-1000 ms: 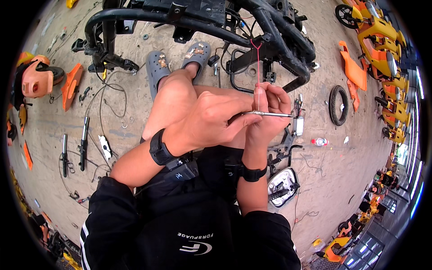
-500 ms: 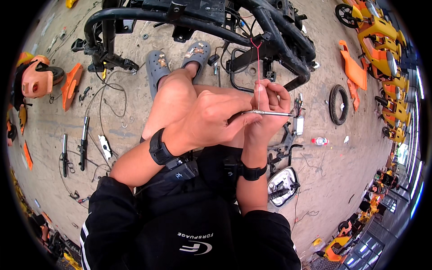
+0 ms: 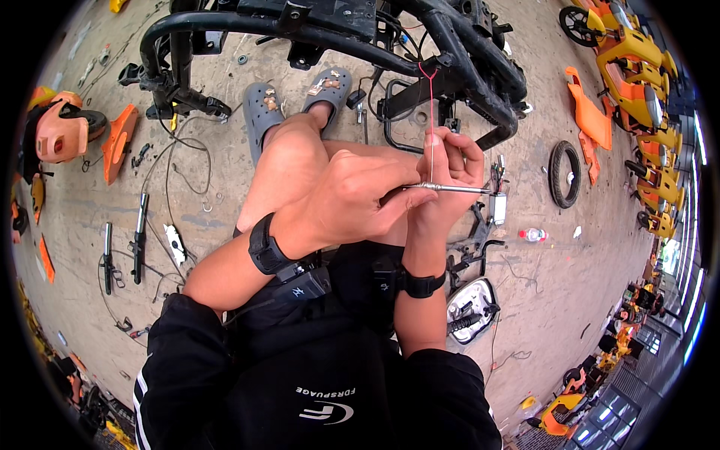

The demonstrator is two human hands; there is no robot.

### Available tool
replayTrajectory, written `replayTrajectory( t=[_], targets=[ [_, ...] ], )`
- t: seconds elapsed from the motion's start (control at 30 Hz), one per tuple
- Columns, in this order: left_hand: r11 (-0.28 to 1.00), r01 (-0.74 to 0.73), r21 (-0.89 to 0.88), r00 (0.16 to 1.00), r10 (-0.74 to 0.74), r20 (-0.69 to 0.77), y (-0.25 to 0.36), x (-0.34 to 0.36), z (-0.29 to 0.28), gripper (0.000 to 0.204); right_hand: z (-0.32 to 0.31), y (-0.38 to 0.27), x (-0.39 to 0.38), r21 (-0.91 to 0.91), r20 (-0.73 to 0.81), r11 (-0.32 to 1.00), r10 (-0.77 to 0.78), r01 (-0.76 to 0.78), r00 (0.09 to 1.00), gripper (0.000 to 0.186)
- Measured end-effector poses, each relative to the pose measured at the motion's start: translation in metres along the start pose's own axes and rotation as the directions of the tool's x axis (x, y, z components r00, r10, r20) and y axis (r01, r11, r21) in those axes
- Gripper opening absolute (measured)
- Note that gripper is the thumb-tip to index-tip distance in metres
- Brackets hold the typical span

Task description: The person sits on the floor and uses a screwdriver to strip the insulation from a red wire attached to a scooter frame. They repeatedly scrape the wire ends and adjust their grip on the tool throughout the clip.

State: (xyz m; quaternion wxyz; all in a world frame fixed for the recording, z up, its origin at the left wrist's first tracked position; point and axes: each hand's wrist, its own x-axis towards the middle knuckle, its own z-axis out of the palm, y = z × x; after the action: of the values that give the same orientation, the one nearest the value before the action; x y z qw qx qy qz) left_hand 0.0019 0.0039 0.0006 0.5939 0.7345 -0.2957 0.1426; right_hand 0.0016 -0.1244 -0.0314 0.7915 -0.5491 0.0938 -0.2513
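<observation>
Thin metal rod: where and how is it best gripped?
Probably pinch the metal rod by its left part, from the left, between thumb and finger, as the left hand does: it is slender, nearly level, and its right tip points away from that hand.

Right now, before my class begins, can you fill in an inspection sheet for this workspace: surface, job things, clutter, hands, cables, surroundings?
Surface: concrete floor, stained, with loose parts scattered over it.
Job things: slim metal rod held crosswise; red cord runs straight from the black frame to the rod.
Clutter: black tyre, bottle and orange panel, all to the right.
Hands: left hand grips the rod; right hand is close by the cord, its grip unclear.
Cables: dark cable looped on the floor, left.
Surroundings: yellow scooters in a row, far right.
</observation>
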Motion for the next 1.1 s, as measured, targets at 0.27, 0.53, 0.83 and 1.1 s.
replayTrajectory(
  t=[0.27,0.53,0.83,1.1],
  targets=[
    [1.000,0.013,0.001,1.000,-0.013,0.026,-0.001,-0.001,-0.001,0.013,0.002,0.000,0.001,-0.006,-0.011,1.000,0.007,-0.007,1.000,0.024],
    [1.000,0.021,0.011,0.997,-0.021,0.075,0.000,-0.001,-0.005,0.014,0.003,0.002,0.004,-0.020,-0.021,1.000,-0.001,0.000,1.000,0.023],
    [1.000,0.024,0.010,0.997,-0.025,0.073,-0.001,-0.002,-0.004,0.014,0.005,0.002,0.008,-0.037,-0.008,0.999,0.000,0.000,1.000,0.021],
    [1.000,0.010,0.011,1.000,-0.010,0.009,0.000,0.000,-0.001,0.014,0.006,0.003,0.010,-0.044,-0.019,0.999,0.021,-0.021,1.000,0.021]
  ],
)
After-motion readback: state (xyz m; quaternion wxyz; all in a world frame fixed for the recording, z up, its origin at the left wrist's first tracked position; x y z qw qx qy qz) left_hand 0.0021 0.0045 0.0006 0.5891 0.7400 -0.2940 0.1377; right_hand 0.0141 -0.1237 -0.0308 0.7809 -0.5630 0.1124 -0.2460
